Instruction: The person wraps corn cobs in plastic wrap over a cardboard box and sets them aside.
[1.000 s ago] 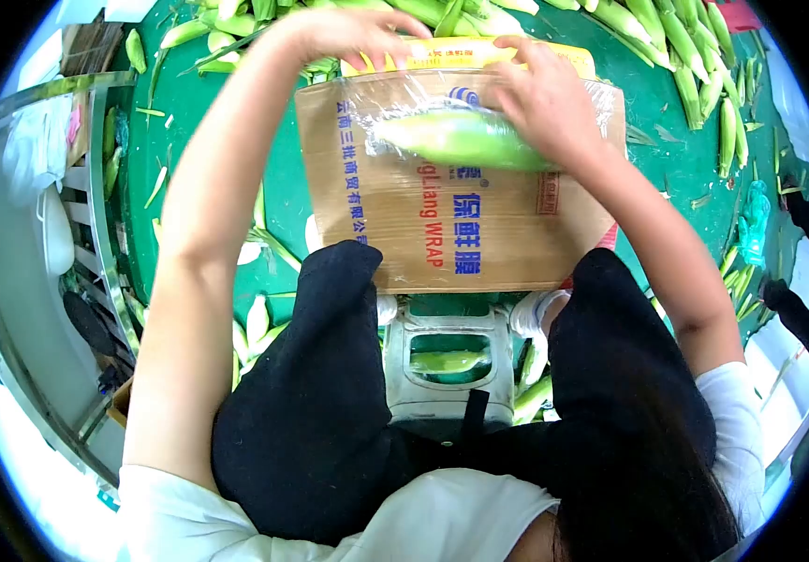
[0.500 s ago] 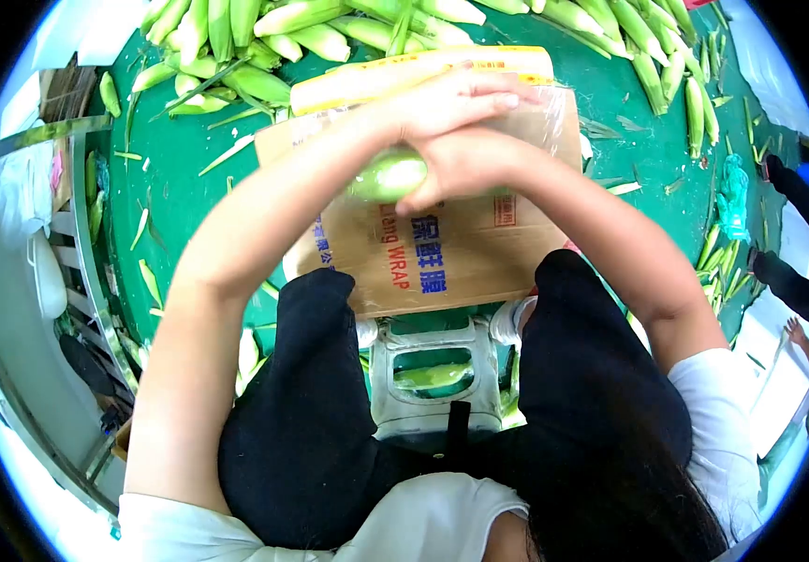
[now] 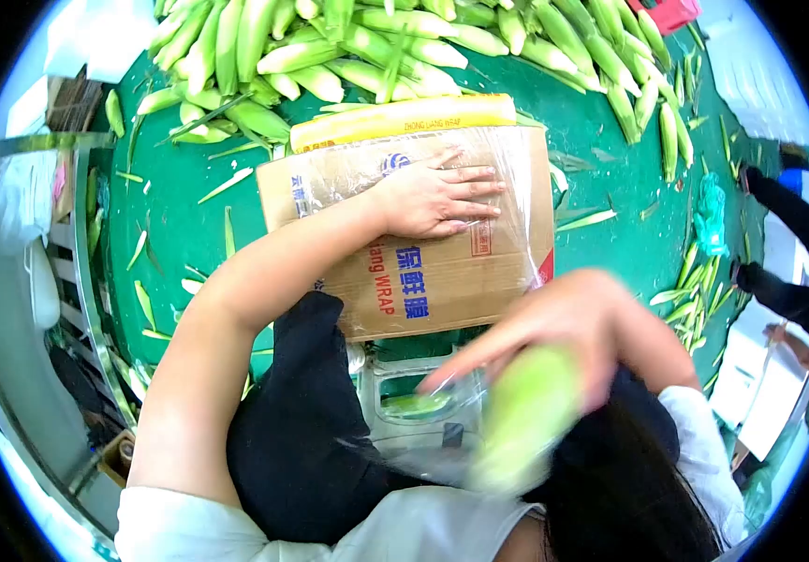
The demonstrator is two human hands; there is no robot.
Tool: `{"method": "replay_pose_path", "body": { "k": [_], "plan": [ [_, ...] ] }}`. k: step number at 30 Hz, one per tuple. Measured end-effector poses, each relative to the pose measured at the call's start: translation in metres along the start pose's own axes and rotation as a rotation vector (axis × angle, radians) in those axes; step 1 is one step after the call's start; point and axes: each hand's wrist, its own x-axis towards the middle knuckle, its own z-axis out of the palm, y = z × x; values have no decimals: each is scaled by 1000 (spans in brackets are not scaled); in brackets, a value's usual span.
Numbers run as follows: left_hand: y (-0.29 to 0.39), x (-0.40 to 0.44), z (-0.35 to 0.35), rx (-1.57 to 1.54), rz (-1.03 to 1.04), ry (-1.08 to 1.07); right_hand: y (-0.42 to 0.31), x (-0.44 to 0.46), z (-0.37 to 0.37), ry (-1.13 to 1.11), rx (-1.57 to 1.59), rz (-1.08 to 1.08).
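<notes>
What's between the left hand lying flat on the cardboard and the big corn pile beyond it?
In the head view, the far part of the cardboard and a yellow roll lie between the left hand and the corn pile.

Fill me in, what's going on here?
A person's right hand holds an ear of corn, husk on, close to the body, both blurred. The left hand lies flat on film-covered printed cardboard. A yellow wrap roll lies along its far edge, with more corn in husks heaped beyond on the green floor.
</notes>
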Motion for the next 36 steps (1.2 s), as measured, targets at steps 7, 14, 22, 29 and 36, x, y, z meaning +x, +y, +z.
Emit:
{"method": "replay_pose_path", "body": {
  "k": [7, 14, 22, 29, 36],
  "plan": [
    [44, -21, 3, -60, -133, -83, 125, -221, 150, 1706, 90, 309],
    [54, -28, 8, -120, -60, 102, 281, -238, 208, 1592, -317, 1425],
    [54, -27, 7, -156, -60, 96, -17, -21, -248, 1546, -1652, 349],
    [49, -38, 4, -105, 122, 173, -8, 54, -382, 1458, -1379, 670],
    [59, -49, -3, -171, 34, 495, -54, -73, -225, 1578, -647, 291]
  ]
}}
